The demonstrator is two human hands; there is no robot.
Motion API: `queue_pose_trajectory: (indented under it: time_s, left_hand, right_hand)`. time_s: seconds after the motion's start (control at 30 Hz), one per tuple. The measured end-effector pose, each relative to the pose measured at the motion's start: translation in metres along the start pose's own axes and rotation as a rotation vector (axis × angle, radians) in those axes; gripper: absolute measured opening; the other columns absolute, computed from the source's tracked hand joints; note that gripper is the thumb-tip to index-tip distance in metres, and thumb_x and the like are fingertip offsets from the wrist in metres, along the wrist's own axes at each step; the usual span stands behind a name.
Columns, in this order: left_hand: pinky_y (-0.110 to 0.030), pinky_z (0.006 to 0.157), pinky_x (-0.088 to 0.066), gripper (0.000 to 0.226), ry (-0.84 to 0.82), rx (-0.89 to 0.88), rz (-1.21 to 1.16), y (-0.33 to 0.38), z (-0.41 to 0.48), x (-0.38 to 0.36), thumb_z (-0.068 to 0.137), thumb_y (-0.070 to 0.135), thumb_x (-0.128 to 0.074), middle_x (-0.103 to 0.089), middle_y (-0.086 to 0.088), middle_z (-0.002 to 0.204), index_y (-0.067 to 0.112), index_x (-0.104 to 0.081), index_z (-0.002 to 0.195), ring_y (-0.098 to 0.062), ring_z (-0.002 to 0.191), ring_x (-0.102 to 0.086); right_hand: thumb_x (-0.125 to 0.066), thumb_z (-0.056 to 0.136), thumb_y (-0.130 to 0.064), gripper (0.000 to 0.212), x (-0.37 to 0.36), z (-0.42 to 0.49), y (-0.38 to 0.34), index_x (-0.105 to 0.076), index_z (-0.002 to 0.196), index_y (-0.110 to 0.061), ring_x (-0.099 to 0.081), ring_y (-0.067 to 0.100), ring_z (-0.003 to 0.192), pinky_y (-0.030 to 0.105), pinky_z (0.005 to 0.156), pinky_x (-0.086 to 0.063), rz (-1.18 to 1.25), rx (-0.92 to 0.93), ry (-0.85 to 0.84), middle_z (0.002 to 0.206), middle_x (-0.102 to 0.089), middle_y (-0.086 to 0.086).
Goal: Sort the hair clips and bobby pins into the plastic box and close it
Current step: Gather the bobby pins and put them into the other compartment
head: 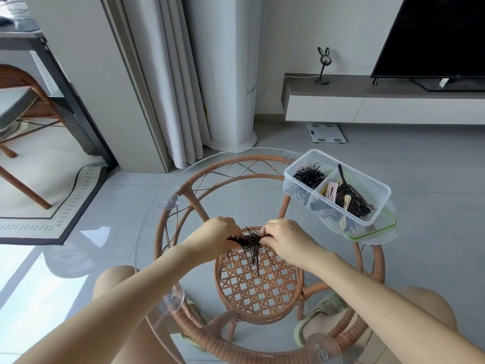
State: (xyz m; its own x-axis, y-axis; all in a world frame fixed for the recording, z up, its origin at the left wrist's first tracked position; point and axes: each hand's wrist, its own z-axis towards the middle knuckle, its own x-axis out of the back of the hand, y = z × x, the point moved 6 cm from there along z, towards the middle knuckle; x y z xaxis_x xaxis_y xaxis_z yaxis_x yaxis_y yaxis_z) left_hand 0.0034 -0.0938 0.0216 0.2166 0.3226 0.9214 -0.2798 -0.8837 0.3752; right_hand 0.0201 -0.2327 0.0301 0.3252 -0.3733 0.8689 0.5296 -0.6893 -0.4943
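Far left from my view, a rattan chair [23, 101] stands on a bordered rug [65, 206], well apart from the work. On the round glass table [162, 232], the left hand [219, 232] has its fingers curled down into the left edge of the loose bobby pins [252, 245], pinching a dark bunch of them. That tangled heap lies on the glass between both hands, a few pins straggling toward me. The right hand [284, 239] meets it from the other side, fingers bent and gripping the heap's right edge, knuckles up. Further right, near the table's rim, sits the plastic box [381, 203], uncovered, with sorted bobby pins [309, 176] in its left compartment and hair clips [346, 198] in the right one. The green-edged lid [378, 231] lies under the box, poking out on the near side. A dark television [433, 35] fills the upper right.
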Motion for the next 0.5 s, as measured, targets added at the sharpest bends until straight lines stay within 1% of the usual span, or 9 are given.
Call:
queue_pose_trajectory:
  time_s: [0.07, 0.17, 0.2, 0.23, 0.3, 0.33, 0.37, 0.43, 0.5]
  left_hand:
    - [-0.029, 0.081, -0.049, 0.027, -0.006, 0.012, -0.006, -0.003, -0.001, 0.001, 0.085, 0.028, -0.063, -0.064, -0.004, 0.100, 0.013, -0.066, 0.107, -0.019, 0.090, -0.059]
    - [-0.029, 0.083, -0.050, 0.026, -0.010, 0.021, -0.008, -0.003, 0.000, 0.000, 0.085, 0.027, -0.063, -0.064, -0.004, 0.101, 0.012, -0.067, 0.106, -0.019, 0.091, -0.060]
    - [-0.028, 0.083, -0.049, 0.025, -0.012, 0.023, -0.008, -0.003, 0.000, 0.000, 0.085, 0.027, -0.062, -0.064, -0.004, 0.101, 0.012, -0.067, 0.105, -0.019, 0.091, -0.060]
    - [-0.028, 0.083, -0.049, 0.024, -0.015, 0.023, -0.005, -0.003, 0.001, 0.000, 0.086, 0.026, -0.062, -0.064, -0.005, 0.101, 0.012, -0.068, 0.104, -0.019, 0.091, -0.060]
    - [-0.029, 0.082, -0.048, 0.023, -0.024, 0.018, 0.009, -0.001, 0.003, 0.000, 0.087, 0.026, -0.060, -0.064, -0.005, 0.100, 0.012, -0.068, 0.104, -0.020, 0.091, -0.060]
    - [-0.029, 0.082, -0.048, 0.023, -0.026, 0.016, 0.017, 0.000, 0.004, 0.000, 0.088, 0.026, -0.059, -0.064, -0.005, 0.100, 0.012, -0.068, 0.104, -0.020, 0.090, -0.060]
    - [-0.029, 0.082, -0.049, 0.023, -0.026, 0.017, 0.025, 0.000, 0.005, 0.000, 0.088, 0.025, -0.059, -0.065, -0.006, 0.100, 0.011, -0.068, 0.104, -0.021, 0.091, -0.060]
    - [-0.030, 0.082, -0.049, 0.022, -0.025, 0.018, 0.035, 0.000, 0.006, -0.001, 0.089, 0.024, -0.057, -0.065, -0.006, 0.101, 0.011, -0.067, 0.105, -0.021, 0.091, -0.060]
    - [-0.030, 0.082, -0.049, 0.021, -0.028, 0.015, 0.047, 0.000, 0.007, -0.002, 0.090, 0.023, -0.056, -0.064, -0.005, 0.101, 0.012, -0.067, 0.105, -0.021, 0.092, -0.059]
  right_hand:
    - [-0.054, 0.091, -0.018, 0.021, 0.010, -0.004, 0.004, -0.065, 0.088, 0.000, -0.057, 0.021, 0.080, 0.034, 0.085, -0.044, 0.005, -0.013, 0.021, 0.088, -0.063, 0.010]
    - [-0.057, 0.089, -0.018, 0.019, 0.028, -0.011, 0.009, -0.067, 0.087, -0.001, -0.060, 0.022, 0.082, 0.034, 0.079, -0.048, 0.022, -0.023, 0.059, 0.087, -0.065, 0.009]
    - [-0.058, 0.088, -0.017, 0.018, 0.035, -0.013, 0.010, -0.068, 0.087, -0.003, -0.060, 0.020, 0.081, 0.030, 0.077, -0.048, 0.027, -0.022, 0.082, 0.086, -0.067, 0.008]
    - [-0.060, 0.087, -0.017, 0.016, 0.042, -0.015, 0.011, -0.069, 0.086, -0.004, -0.060, 0.015, 0.077, 0.024, 0.074, -0.047, 0.028, -0.023, 0.105, 0.085, -0.068, 0.007]
    - [-0.063, 0.086, -0.016, 0.012, 0.058, -0.018, 0.011, -0.070, 0.083, -0.007, -0.055, 0.002, 0.068, 0.008, 0.065, -0.039, 0.034, -0.033, 0.152, 0.082, -0.067, 0.003]
    - [-0.064, 0.085, -0.016, 0.011, 0.066, -0.020, 0.011, -0.070, 0.083, -0.008, -0.055, 0.000, 0.067, 0.006, 0.064, -0.038, 0.051, -0.041, 0.175, 0.080, -0.067, 0.001]
    - [-0.065, 0.084, -0.015, 0.010, 0.073, -0.021, 0.011, -0.071, 0.083, -0.008, -0.058, 0.004, 0.068, 0.009, 0.066, -0.040, 0.074, -0.051, 0.200, 0.079, -0.068, 0.001]
    - [-0.066, 0.082, -0.016, 0.009, 0.091, -0.022, 0.014, -0.071, 0.080, -0.009, -0.062, 0.011, 0.070, 0.023, 0.067, -0.047, 0.093, -0.084, 0.267, 0.077, -0.070, 0.000]
    - [-0.067, 0.081, -0.017, 0.007, 0.108, -0.021, 0.021, -0.071, 0.077, -0.013, -0.063, 0.015, 0.068, 0.028, 0.066, -0.049, 0.096, -0.146, 0.349, 0.072, -0.070, 0.000]
